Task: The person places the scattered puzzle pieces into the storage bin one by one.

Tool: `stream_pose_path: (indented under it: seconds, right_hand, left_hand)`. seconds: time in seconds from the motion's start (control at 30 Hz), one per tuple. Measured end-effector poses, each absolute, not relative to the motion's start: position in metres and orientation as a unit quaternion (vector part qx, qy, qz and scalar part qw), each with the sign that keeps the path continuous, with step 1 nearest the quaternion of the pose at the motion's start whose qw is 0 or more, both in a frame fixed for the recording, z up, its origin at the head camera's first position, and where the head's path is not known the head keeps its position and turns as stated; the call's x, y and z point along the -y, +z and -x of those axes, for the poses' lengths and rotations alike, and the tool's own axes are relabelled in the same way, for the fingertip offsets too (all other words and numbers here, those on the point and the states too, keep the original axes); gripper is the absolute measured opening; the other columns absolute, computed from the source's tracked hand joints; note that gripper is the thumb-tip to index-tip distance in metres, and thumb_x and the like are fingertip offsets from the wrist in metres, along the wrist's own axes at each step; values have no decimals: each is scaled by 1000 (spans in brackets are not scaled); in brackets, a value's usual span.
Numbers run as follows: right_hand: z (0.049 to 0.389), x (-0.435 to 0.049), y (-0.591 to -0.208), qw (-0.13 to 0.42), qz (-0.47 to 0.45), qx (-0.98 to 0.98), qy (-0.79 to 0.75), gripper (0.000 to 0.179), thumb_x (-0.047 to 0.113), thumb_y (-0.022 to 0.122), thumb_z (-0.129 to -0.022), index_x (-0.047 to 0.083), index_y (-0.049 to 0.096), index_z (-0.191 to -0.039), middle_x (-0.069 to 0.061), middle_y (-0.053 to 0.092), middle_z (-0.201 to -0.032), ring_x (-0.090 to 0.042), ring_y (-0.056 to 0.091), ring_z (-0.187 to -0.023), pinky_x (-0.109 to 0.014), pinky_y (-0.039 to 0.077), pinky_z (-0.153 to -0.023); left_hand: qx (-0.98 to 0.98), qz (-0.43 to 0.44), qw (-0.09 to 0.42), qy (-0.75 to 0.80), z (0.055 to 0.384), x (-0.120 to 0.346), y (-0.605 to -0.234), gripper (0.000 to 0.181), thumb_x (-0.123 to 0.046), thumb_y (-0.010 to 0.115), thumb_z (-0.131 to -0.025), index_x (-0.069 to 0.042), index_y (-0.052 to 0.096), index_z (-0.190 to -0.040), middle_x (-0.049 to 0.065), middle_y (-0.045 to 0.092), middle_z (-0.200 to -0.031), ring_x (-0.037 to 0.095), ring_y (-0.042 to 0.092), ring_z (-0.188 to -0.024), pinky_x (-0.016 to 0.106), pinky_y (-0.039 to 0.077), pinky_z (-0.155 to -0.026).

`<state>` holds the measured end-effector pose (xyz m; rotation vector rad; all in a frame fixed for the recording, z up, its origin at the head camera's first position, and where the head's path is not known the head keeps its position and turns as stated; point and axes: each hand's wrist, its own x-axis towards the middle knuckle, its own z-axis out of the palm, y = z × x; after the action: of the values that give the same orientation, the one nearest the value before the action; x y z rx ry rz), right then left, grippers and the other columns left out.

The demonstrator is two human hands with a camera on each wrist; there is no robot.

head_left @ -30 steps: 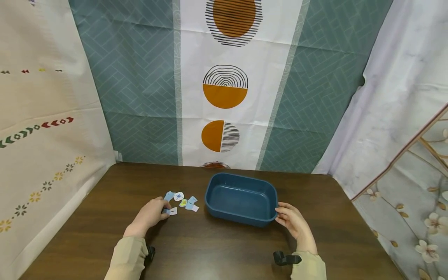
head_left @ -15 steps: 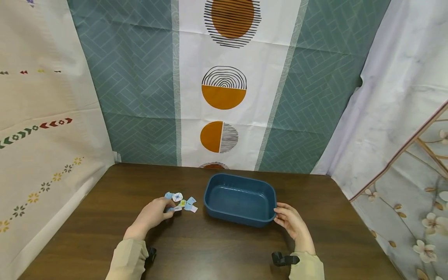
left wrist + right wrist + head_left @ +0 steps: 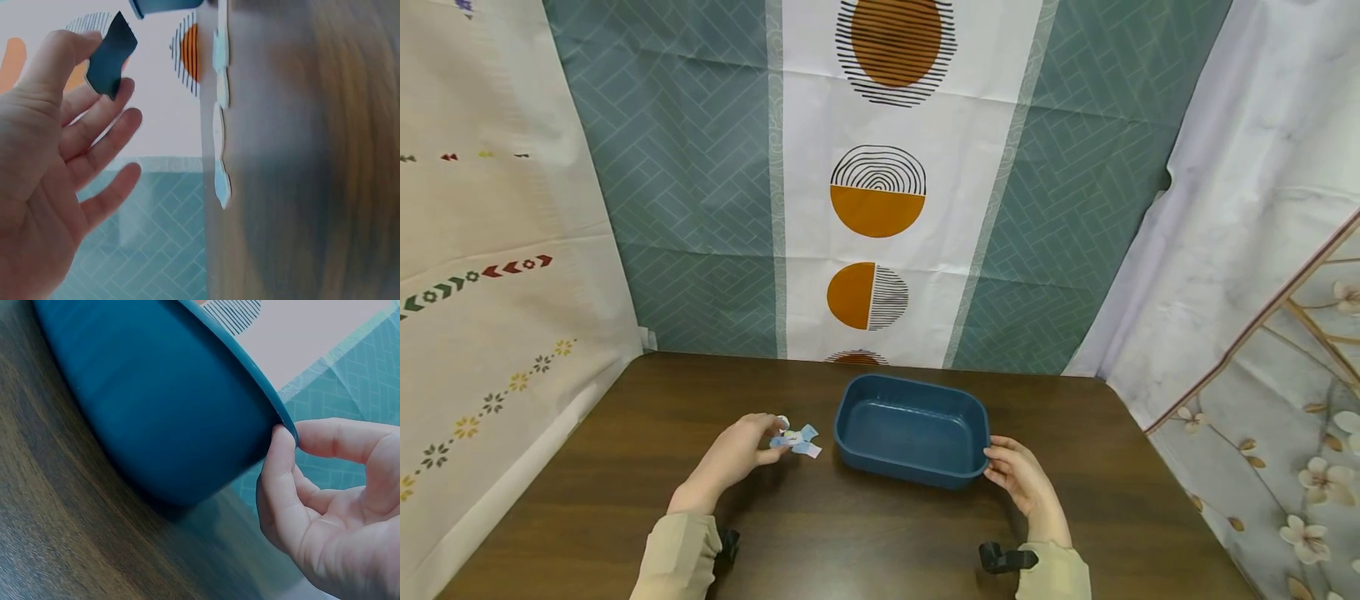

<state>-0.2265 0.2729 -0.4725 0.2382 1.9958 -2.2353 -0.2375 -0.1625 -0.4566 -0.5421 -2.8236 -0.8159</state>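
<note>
My left hand [image 3: 733, 454] pinches a small flat cutout piece [image 3: 112, 57] between thumb and index finger, its dark back facing the left wrist camera. The other fingers are spread loosely below it. Beyond this hand, several flat light-blue and white cutout pieces [image 3: 807, 448] lie on the table, seen edge-on in the left wrist view and partly hidden by the hand in the head view. At the right end of a blue rectangular bin [image 3: 910, 471], my right hand [image 3: 1022, 479] grips the rim between thumb and fingers, as the right wrist view shows.
The bin sits on the dark wooden table [image 3: 850, 533], to the right of the loose pieces. Patterned cloth [image 3: 700, 208] hangs behind the table, with light cloths along the left and right sides.
My left hand has picked a cutout piece up off the table and shifted slightly right with it. The right hand stays on the bin's rim, and the bin stays put.
</note>
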Motion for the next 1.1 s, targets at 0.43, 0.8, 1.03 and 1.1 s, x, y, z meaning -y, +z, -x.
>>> stream_pose_path:
  seconds: [0.43,0.8,1.03,1.1]
  right_hand:
    - [227,-271,-470,68,-64,-653,-752,22,0,53,-93,0,50,-115,4,61,-81,-6,59,-69,-19,54,-69]
    - [228,-269,-474,55,-72,-664,-742,25,0,55,-93,-3,53,-117,4,63,-83,-6,60,-70,-20,55,-71]
    - [227,-268,-471,54,-77,-665,-741,30,0,56,-92,-6,51,-121,4,63,-83,-6,60,-70,-19,54,-71]
    - [227,-268,-471,53,-78,-664,-742,29,0,56,-92,-5,52,-120,4,63,-82,-6,60,-70,-19,54,-70]
  left_hand:
    - [922,244,101,-284,243,131,-440,21,-15,77,-83,-9,74,-104,-4,65,-93,22,60,-92,33,52,-78]
    - [918,262,78,-288,252,93,-434,27,-19,75,-86,-8,73,-111,4,66,-103,22,59,-95,36,53,-83]
    - [910,283,73,-294,263,64,-434,26,-19,74,-87,-11,72,-112,6,66,-111,23,60,-103,42,52,-93]
    - [907,293,74,-292,266,55,-435,26,-21,74,-88,-11,72,-112,5,67,-111,23,61,-102,41,52,-93]
